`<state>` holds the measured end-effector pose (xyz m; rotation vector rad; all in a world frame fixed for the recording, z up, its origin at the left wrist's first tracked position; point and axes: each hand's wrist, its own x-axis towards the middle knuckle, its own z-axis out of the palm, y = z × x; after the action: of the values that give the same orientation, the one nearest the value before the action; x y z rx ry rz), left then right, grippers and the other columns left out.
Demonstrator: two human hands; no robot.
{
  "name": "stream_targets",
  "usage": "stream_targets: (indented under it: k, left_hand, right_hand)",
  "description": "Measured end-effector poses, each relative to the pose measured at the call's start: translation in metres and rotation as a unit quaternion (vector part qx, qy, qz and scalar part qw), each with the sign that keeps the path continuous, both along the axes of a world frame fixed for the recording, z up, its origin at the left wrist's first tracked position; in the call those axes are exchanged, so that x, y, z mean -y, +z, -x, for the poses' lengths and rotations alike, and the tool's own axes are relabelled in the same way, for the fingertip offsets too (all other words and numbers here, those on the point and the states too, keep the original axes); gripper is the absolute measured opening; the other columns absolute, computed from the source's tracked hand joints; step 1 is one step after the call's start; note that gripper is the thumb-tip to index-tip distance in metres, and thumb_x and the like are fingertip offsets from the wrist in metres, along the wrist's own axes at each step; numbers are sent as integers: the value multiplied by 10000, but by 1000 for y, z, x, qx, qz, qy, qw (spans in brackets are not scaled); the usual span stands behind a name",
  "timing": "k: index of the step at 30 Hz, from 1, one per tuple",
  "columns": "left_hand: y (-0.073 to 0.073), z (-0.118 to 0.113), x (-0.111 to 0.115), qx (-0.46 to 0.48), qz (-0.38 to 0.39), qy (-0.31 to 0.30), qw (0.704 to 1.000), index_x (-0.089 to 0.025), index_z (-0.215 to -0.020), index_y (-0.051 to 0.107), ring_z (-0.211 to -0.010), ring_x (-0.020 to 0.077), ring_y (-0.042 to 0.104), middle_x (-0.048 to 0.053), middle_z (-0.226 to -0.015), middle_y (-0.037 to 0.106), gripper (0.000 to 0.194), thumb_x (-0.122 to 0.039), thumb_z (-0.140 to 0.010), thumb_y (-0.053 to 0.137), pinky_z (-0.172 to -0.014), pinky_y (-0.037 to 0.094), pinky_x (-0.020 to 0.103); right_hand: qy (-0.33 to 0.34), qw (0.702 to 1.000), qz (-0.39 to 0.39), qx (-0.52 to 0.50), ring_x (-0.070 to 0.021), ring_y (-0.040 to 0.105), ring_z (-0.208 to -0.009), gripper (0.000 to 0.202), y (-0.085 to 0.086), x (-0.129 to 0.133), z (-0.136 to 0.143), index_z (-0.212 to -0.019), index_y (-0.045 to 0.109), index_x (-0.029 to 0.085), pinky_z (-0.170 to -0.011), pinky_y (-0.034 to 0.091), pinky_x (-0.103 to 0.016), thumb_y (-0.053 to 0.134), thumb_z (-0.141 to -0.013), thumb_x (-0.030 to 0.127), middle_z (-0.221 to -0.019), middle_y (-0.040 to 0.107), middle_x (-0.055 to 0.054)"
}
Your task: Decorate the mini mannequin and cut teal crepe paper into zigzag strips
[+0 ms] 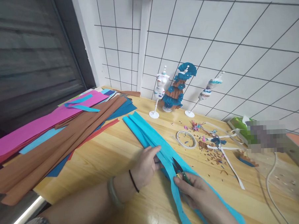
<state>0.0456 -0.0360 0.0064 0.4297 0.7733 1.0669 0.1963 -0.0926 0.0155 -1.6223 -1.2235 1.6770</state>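
A long strip of turquoise crepe paper (150, 133) runs slantwise across the wooden table. My left hand (148, 165) is closed on its left edge, thumb on top and fingers curled beneath. In my right hand (196, 191) is a pair of scissors (184, 176) with dark blades and green on the handle. The blades are parted around the paper, in a lengthwise cut. Below the blades a narrow turquoise strip (177, 203) hangs apart from the wider piece. My right fingers hide most of the scissor handles.
Crepe paper sheets in brown (90, 127), pink (52, 113) and other colours are piled at left. Two white mini dress forms (160, 83) and a blue-brown ruffled paper dress (177, 89) stand by the gridded wall. A tape roll (177, 137), paper scraps (213, 157) and a white cable (267, 179) lie right.
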Motion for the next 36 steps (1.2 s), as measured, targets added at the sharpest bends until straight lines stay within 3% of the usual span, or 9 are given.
stream_targets:
  k: [3, 7, 11, 15, 20, 24, 31, 36]
  left_hand:
    - [-3, 1, -4, 13, 21, 16, 1000, -147, -757, 542, -595, 140, 590, 31, -687, 625, 174, -243, -671, 658, -573, 499, 274]
    - [-5, 3, -5, 1, -22, 34, 999, -140, -779, 554, -607, 139, 598, 25, -679, 621, 197, -285, -698, 661, -600, 522, 290]
    - [-5, 5, -4, -58, -60, 21, 996, -130, -866, 566, -670, 164, 626, 59, -764, 651, 286, -360, -724, 661, -643, 542, 333]
    - [-1, 6, -5, -89, -78, 13, 993, -128, -899, 555, -716, 173, 637, 83, -861, 666, 327, -331, -690, 704, -676, 546, 347]
    - [1, 6, -8, -96, -97, 18, 990, -145, -896, 529, -712, 168, 635, 57, -832, 669, 419, -289, -591, 779, -671, 537, 327]
    - [-1, 7, -10, -138, -124, 1, 983, -154, -899, 521, -687, 160, 626, 43, -801, 668, 401, -278, -606, 766, -622, 516, 291]
    - [-3, 7, -8, -163, -195, -13, 967, -142, -934, 534, -800, 172, 616, 73, -905, 666, 340, -201, -654, 718, -704, 503, 291]
    - [-2, 6, -6, -169, -206, -20, 964, -147, -918, 541, -793, 158, 605, 52, -882, 660, 305, -174, -662, 705, -722, 492, 285]
  right_hand:
    - [6, 1000, 9, 3, -47, 170, -403, 535, -2, -1, 1, -589, 362, 211, -409, 108, -238, 597, -632, 690, -420, 265, 109]
    - [2, 1000, 17, -12, -47, 183, -399, 534, -1, -1, 1, -589, 362, 212, -411, 110, -238, 611, -623, 684, -416, 266, 112]
    - [-5, 1000, 14, -28, -46, 180, -401, 519, 0, -2, -3, -604, 361, 213, -411, 118, -233, 615, -641, 665, -428, 257, 116]
    - [-5, 999, 17, -27, -47, 168, -405, 528, 0, -3, -7, -603, 353, 215, -409, 113, -233, 608, -636, 676, -437, 239, 118]
    - [13, 1000, 12, -22, -50, 162, -410, 518, 3, -2, -8, -604, 345, 215, -411, 106, -234, 602, -658, 662, -445, 234, 116]
    - [14, 1000, -2, -20, -59, 154, -431, 538, 8, -2, -5, -580, 312, 218, -421, 99, -242, 577, -667, 678, -474, 211, 107]
    - [-1, 999, -48, 1, -98, 234, -469, 506, 7, 3, -8, -579, 355, 206, -491, 194, -265, 283, -871, 613, -499, 284, 65]
    - [15, 997, -75, 33, -121, 327, -504, 500, 11, 4, -8, -551, 396, 204, -545, 257, -264, 299, -892, 556, -485, 334, 49]
